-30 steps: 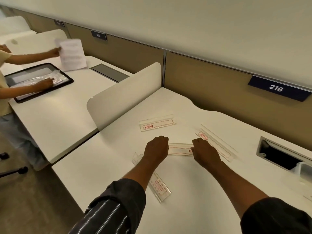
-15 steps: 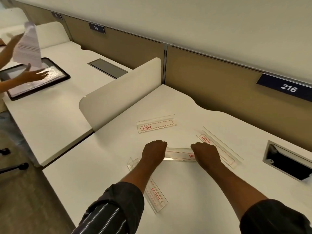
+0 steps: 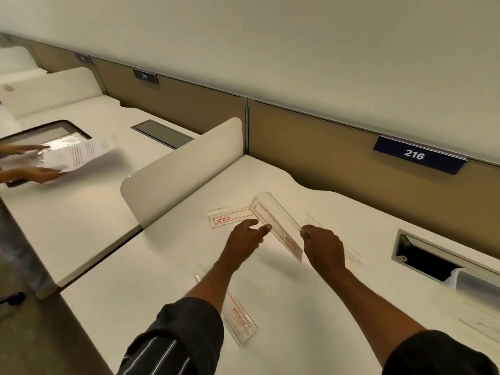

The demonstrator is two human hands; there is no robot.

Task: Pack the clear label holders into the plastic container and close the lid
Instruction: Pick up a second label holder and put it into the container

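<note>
Nearest me, one label holder (image 3: 239, 318) lies on the bench (image 3: 167, 269) under my left forearm. My right grip (image 3: 323, 246) now pinches the lifted holder (image 3: 278, 226), raised and swung since before; my left grip (image 3: 244, 239) has loosened, fingertips touching it. Beyond, another holder (image 3: 227, 217) lies flat.

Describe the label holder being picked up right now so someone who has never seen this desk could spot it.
Find the white desk under the blue 216 sign. Near its middle, four clear label holders are spread out. The one meant, the lifted holder, is tilted up off the surface, pinched at its near end by the right hand with the left hand touching its edge; the others lie flat.
</note>
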